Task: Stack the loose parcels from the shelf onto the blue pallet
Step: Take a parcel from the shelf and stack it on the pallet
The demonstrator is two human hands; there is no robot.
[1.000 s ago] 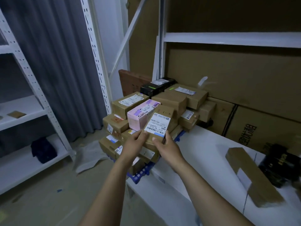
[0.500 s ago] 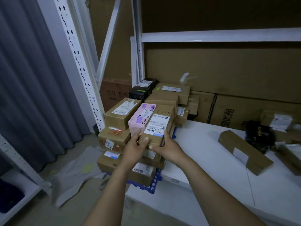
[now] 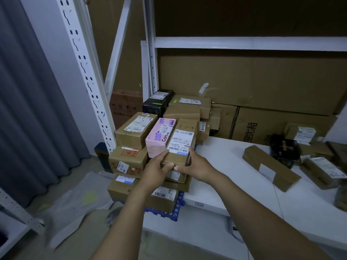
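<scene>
1. Setting the labelled brown parcel (image 3: 183, 145) down is the step in hand, I reckon. It sits on top of the stack (image 3: 129, 162) on the blue pallet (image 3: 170, 212), with its long side right up against the pink box (image 3: 161, 136).
2. Grip check: the left hand (image 3: 156, 167) and right hand (image 3: 196, 166) both curl round the parcel's near end. The left comes in from the pink-box side and the right from the shelf side, and they nearly meet on the front face. Can't tell if the full weight is down yet.
3. Best way to finish, imo: push it flush along the pink box so there's no gap, and check the near end doesn't overhang the boxes below. Those lower ones look a bit staggered, so an overhang could tip.
4. Let go one hand at a time, with a palm flat on top to feel for wobble. The left fingers are close to the pink box, so slide them out towards yourself rather than sideways, or you'll nudge the neighbour.
5. The label faces up, which is handy, so leave it that way.
6. Plenty left to move: the shelf (image 3: 234, 166) on the right has a long brown parcel (image 3: 270, 166), a black parcel (image 3: 283, 150) and more at the far edge. The long one probably wants a wide flat spot, so a level top now pays off.
</scene>
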